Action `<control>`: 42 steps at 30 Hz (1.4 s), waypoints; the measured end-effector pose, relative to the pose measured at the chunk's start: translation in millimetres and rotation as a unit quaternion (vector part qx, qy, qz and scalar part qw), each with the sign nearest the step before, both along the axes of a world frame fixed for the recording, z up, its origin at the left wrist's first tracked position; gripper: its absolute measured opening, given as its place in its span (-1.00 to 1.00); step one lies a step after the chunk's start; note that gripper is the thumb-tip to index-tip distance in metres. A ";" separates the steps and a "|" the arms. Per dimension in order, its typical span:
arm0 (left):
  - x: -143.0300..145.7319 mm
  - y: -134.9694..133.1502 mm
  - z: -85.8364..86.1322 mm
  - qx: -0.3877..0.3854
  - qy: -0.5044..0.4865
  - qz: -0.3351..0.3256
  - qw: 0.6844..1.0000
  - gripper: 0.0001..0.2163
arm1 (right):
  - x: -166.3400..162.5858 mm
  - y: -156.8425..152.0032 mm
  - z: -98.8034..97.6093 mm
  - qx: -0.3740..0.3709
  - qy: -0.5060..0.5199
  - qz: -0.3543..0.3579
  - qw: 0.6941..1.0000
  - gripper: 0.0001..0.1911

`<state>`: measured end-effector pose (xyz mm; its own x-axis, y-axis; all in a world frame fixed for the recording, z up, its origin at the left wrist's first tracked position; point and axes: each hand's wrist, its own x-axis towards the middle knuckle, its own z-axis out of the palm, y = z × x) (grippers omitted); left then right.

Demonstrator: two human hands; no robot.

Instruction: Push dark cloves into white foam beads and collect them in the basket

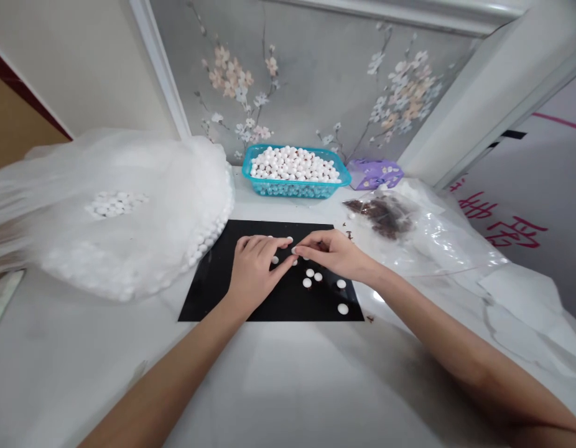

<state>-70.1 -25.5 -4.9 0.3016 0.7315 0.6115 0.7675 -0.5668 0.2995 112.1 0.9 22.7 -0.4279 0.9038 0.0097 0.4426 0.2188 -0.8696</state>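
My right hand (332,252) pinches a small white foam-like ball (294,250) between thumb and fingertips over a black mat (208,280). My left hand (256,264) reaches over the mat with its fingers stretched out and its thumb apart, the thumb tip close to the pinched ball. Whether the thumb touches it I cannot tell. Under and between the hands lie more white balls, partly hidden by the fingers. Several loose balls (310,273) lie right of the hands, one of them (343,308) near the mat's front right corner; dark bits show beneath some.
Behind the mat stands a blue plastic basket (297,190) full of white balls with reddish-brown bits. A big translucent bag (176,180) of white balls lies at left. On the right are a clear bag (385,214) of brown pieces, a purple packet (376,174) and crumpled plastic.
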 end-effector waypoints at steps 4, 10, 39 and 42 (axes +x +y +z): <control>-0.8 0.9 -0.5 0.009 0.005 -0.041 0.999 -0.88 | 1.1 0.9 -3.7 -0.005 -0.002 0.024 1.000 -0.63; 1.6 1.4 1.2 -0.029 0.012 -0.036 0.999 -0.88 | 7.6 2.6 3.4 0.047 -0.066 0.021 0.997 -0.73; 4.6 -4.4 0.8 -0.149 0.127 -0.089 0.977 -0.84 | 27.2 8.9 15.9 0.119 -0.354 0.135 0.918 -0.89; 4.5 -3.9 1.3 -0.151 0.129 -0.092 0.976 -0.85 | 26.6 8.0 15.2 0.119 -0.349 0.145 0.918 -0.88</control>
<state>-65.6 -29.5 -3.6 0.5605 0.7854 0.2627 0.7332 -0.6181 0.2835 138.7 8.9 38.0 -0.6271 0.7587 -0.1765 0.7671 0.5621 -0.3091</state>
